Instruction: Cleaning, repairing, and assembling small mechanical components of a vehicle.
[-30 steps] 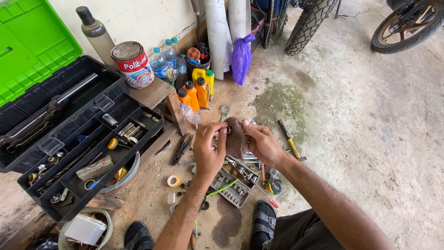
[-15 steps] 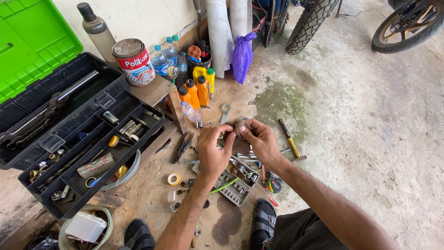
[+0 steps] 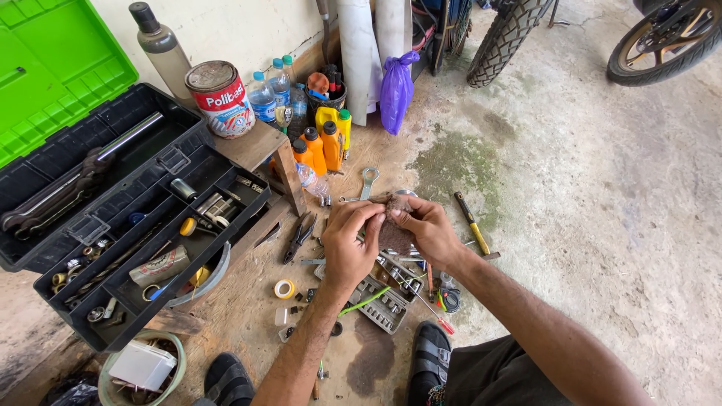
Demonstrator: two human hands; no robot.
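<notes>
My left hand (image 3: 350, 242) and my right hand (image 3: 429, 229) meet over the floor, both pinching a small dark reddish-brown piece, like a scrap of abrasive sheet or cloth (image 3: 394, 234). Its exact kind is hard to tell. The fingertips of both hands touch at its top edge. Directly beneath the hands lies a grey socket tray (image 3: 380, 301) with several metal sockets. A spanner (image 3: 366, 183) lies just beyond the hands, and pliers (image 3: 299, 235) lie to their left.
An open black toolbox with a green lid (image 3: 128, 210) fills the left. Orange bottles (image 3: 322, 146), water bottles, a paint can (image 3: 220, 98) and a purple bag (image 3: 395, 89) stand at the wall. A hammer (image 3: 472, 223) lies right of the hands. Motorcycle wheels (image 3: 662, 41) stand behind. My sandalled feet (image 3: 430, 353) are below.
Both hands have drawn closer together and slightly lower, fingertips now pinching the top of the brown piece. The view has shifted a little.
</notes>
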